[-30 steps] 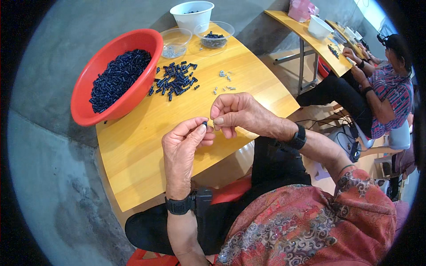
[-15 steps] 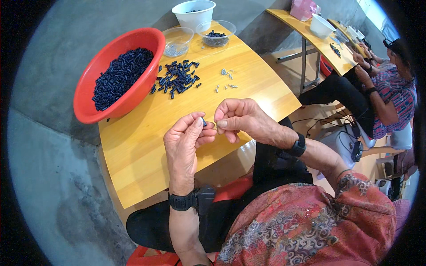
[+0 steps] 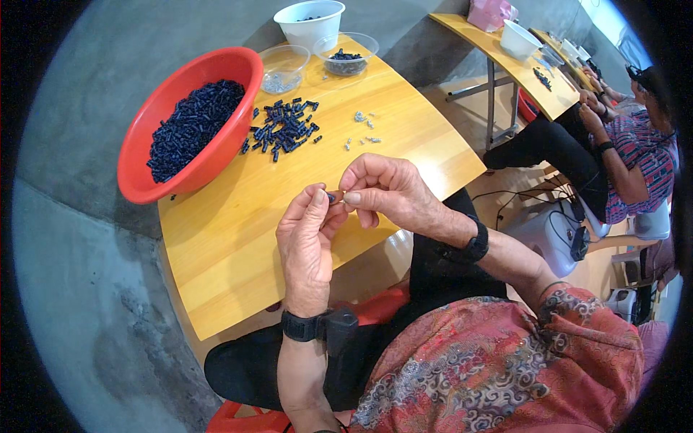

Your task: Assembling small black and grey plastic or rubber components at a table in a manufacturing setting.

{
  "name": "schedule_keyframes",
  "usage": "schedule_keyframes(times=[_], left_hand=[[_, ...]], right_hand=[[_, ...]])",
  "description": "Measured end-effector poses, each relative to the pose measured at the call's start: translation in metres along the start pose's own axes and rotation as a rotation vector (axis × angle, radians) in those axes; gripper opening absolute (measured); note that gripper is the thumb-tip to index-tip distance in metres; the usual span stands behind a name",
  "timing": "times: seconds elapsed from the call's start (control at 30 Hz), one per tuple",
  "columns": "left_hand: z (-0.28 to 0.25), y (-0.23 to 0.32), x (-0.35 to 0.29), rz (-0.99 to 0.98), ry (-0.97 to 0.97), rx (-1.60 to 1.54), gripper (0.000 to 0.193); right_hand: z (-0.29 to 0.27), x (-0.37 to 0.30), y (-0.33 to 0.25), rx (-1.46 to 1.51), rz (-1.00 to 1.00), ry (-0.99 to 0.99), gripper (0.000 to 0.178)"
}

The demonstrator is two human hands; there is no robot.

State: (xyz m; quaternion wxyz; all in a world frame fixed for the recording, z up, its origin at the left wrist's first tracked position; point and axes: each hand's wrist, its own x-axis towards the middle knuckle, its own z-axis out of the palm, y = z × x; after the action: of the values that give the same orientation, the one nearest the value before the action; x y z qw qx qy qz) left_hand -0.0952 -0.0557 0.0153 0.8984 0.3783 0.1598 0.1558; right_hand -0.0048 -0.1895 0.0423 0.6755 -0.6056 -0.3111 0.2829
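So, biggest first: a yellow wooden table (image 3: 231, 267) sits under the grip and spreads out beyond it. Well off to the right of the grip, another person (image 3: 635, 155) in a patterned top sits by a second table (image 3: 473, 36). Left of the grip and further out there's a big red basin (image 3: 133, 141) loaded with little navy parts. Straight out past the grip, at the far end, you've got a white tub (image 3: 309, 32), then two clear bowls (image 3: 367, 54) just this side of it, one with dark bits, the other with silvery ones. Now the hands: the left hand (image 3: 304, 238) has thumb and fingertips clamped on a navy piece, and the right hand (image 3: 390, 195) has thumb and index tip pressed together right beside its end; can't tell what's between them. Both wear a black wristband (image 3: 302, 327), any markings too small to read. Between basin and grip there's a scatter of loose navy parts (image 3: 281, 131), that navy piece (image 3: 331, 197) is in the grip itself, and tiniest of all, some silvery bits (image 3: 371, 140) lie just beyond the right fingers.
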Motion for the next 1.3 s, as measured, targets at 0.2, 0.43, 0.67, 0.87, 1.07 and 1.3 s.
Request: schedule_keyframes(times=[0.2, 0.43, 0.67, 0.87, 1.07, 1.3], left_hand=[[0.008, -0.003, -0.003, 0.148, 0.037, 0.174, 0.018], [0.009, -0.006, -0.003, 0.249, -0.017, 0.293, 0.017], [0.006, -0.005, -0.003, 0.104, -0.001, 0.166, 0.018], [0.003, -0.010, -0.003, 0.038, -0.004, 0.132, 0.017], [0.005, -0.013, -0.005, 0.049, 0.032, 0.112, 0.017], [0.005, -0.019, -0.005, 0.045, 0.030, 0.097, 0.017]], right_hand=[[0.001, -0.004, -0.002, 0.013, -0.004, 0.025, 0.011], [0.000, -0.007, 0.001, -0.069, -0.027, 0.002, 0.012], [0.000, -0.007, 0.001, -0.116, -0.053, 0.036, 0.013], [-0.002, -0.009, 0.001, -0.070, -0.019, 0.054, 0.015], [-0.003, -0.010, 0.002, -0.049, -0.027, 0.036, 0.016], [-0.005, -0.012, 0.006, -0.082, -0.043, 0.067, 0.016]])
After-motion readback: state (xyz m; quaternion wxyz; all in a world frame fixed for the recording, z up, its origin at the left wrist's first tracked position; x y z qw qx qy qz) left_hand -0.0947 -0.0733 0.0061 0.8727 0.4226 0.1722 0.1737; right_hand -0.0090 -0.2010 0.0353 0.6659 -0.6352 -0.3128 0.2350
